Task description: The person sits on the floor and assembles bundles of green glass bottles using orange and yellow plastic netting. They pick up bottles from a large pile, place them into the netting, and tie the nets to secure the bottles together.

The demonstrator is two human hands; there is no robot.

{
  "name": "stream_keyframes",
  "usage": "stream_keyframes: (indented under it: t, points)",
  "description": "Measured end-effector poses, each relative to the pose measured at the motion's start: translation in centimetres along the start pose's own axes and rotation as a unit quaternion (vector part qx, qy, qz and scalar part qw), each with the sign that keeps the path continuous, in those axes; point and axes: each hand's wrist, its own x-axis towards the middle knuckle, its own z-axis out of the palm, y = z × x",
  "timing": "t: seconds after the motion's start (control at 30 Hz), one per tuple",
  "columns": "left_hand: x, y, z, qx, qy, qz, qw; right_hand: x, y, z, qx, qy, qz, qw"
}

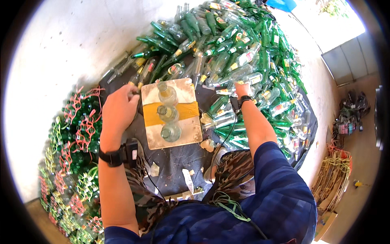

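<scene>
Three clear glass bottles stand in a row on a worn board with a yellow tape band (148,129): the far bottle (167,94), the middle bottle (168,114) and the near bottle (171,132). Left of the board, my left hand (120,106) is closed with its fingers curled, beside bottle necks at the pile's edge; what it holds, if anything, is hidden. My right hand (243,89) reaches into the right part of the heap, its fingers closed on a clear glass bottle (255,78) among the others. Other bottles partly hide those fingertips.
A big heap of green and clear bottles (231,44) spreads on a dark sheet ahead and to the right. Bottles bundled with pink and green ties (77,134) stand at the left by a white wall (69,44). Flattened cardboard (332,179) is stacked at the right.
</scene>
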Motion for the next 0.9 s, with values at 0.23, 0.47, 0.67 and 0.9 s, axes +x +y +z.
stream_keyframes:
  t: [0.23, 0.47, 0.67, 0.9]
  points:
    - [-0.1, 1.0, 0.4, 0.030, -0.007, -0.031, 0.999, -3.8, -2.9, -0.1, 0.022, 0.046, 0.030, 0.998]
    - [0.2, 1.5, 1.2, 0.037, -0.017, -0.037, 0.998, -4.5, -4.2, -1.9, -0.007, 0.031, 0.012, 0.999]
    - [0.3, 1.5, 1.3, 0.004, -0.026, -0.003, 1.000, -1.2, -1.9, -0.7, -0.037, 0.064, 0.042, 0.996]
    - [0.4, 0.3, 1.1, 0.027, -0.019, 0.018, 0.999, 3.3, 2.9, -3.5, -0.530, 0.187, -0.338, 0.755]
